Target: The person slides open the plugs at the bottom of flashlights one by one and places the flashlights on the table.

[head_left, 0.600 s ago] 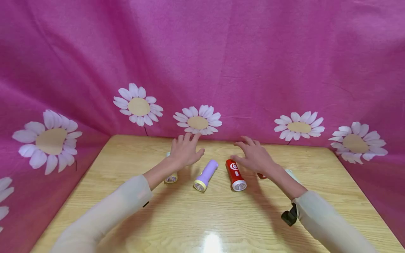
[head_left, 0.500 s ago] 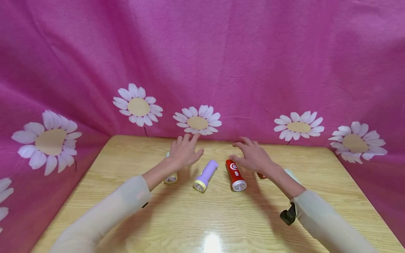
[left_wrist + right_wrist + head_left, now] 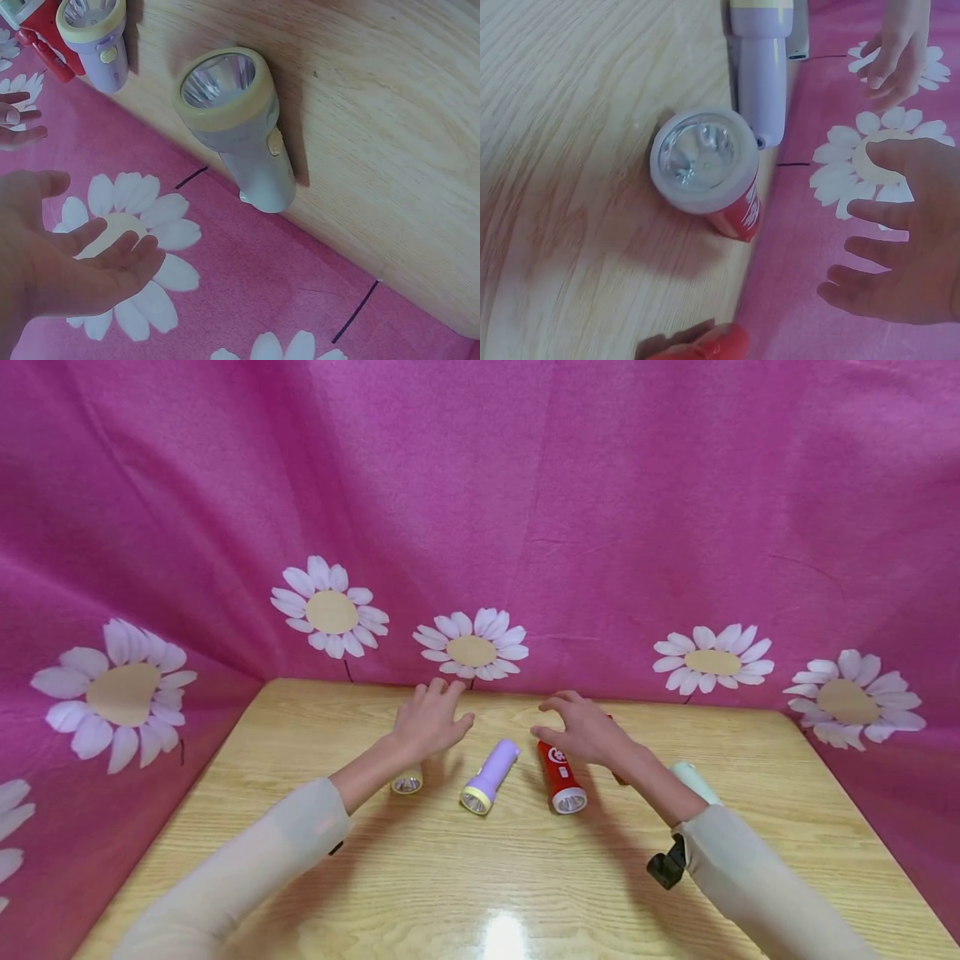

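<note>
My left hand hovers with spread fingers near a flashlight with a pale body and yellow head, partly hidden in the head view; the hand holds nothing. A purple flashlight with a yellow head lies between my hands. My right hand, fingers loosely bent and holding nothing, is above the back end of a red flashlight with a white rim. Both wrist views show the fingers apart from the flashlights.
A red item lies partly hidden beneath my right forearm, its kind unclear. Beside it is a mint-green object, also partly covered by the arm. Pink cloth with daisies stands behind the wooden table.
My right hand has moved left and over the red flashlight's back end. The left hand has shifted slightly left. More of the mint-green object shows; the flashlights lie as before.
</note>
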### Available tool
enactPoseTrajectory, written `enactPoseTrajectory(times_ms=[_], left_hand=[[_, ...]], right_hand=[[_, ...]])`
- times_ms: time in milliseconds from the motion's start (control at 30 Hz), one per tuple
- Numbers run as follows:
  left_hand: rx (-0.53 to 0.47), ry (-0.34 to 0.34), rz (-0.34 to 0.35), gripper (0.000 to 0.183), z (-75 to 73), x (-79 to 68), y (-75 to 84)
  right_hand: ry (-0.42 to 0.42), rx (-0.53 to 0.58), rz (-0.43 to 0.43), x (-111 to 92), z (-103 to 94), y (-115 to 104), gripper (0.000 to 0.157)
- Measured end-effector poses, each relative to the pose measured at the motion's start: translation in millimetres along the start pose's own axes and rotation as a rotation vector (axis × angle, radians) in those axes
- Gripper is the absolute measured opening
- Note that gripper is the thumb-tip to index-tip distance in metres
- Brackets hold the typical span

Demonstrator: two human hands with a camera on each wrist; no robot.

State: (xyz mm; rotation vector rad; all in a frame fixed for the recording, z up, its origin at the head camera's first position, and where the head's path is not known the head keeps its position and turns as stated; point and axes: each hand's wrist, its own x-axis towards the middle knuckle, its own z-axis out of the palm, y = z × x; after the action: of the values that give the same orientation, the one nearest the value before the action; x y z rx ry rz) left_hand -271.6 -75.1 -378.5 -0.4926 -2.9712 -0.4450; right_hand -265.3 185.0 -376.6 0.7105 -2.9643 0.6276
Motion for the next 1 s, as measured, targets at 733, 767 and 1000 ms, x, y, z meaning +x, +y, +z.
enactPoseTrajectory(times_ms=[733,767,1000], left_hand=[[-0.056,0.038,-0.016,0.045,-1.0,-2.8,-15.5],[-0.056,0.039,-0.018,0.045,-1.1,-3.1,-16.5],[-0.058,0.042,-0.02,0.044,-1.1,-4.2,-21.9]], right_hand=[[-0.039,0.112,0.063,18,11.7,-20,0.041],[-0.037,0.119,0.07,19,12.4,-21,0.041],[-0.037,0.182,0.109,22,15.4,-24,0.042]])
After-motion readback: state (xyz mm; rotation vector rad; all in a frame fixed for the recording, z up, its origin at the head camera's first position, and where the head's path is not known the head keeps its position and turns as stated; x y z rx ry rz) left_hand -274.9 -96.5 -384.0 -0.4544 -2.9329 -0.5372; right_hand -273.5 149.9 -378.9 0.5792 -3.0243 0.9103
